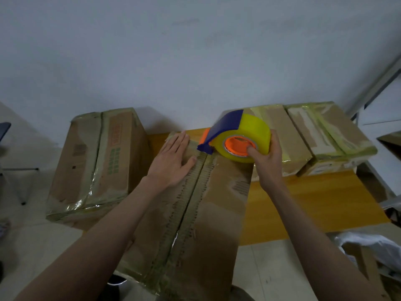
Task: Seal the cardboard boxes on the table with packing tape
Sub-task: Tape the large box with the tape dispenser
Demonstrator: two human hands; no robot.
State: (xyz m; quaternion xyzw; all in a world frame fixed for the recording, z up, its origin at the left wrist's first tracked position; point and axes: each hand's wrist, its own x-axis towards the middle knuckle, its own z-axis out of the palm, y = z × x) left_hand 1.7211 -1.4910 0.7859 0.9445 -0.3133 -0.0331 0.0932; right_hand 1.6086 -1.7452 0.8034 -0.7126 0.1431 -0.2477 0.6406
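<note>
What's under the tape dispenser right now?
The tape dispenser, gripped by the right hand, sits over the far end of the center box, at its taped middle seam. The left hand presses flat beside it. The contact point itself is hidden by the roll.

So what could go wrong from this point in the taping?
The tape dispenser sits at the far end of the centre seam, so the strip may drift off it when pulled. The left hand lies flat beside the blue blade guard and could get nicked. The box overhangs the table and could tip.
</note>
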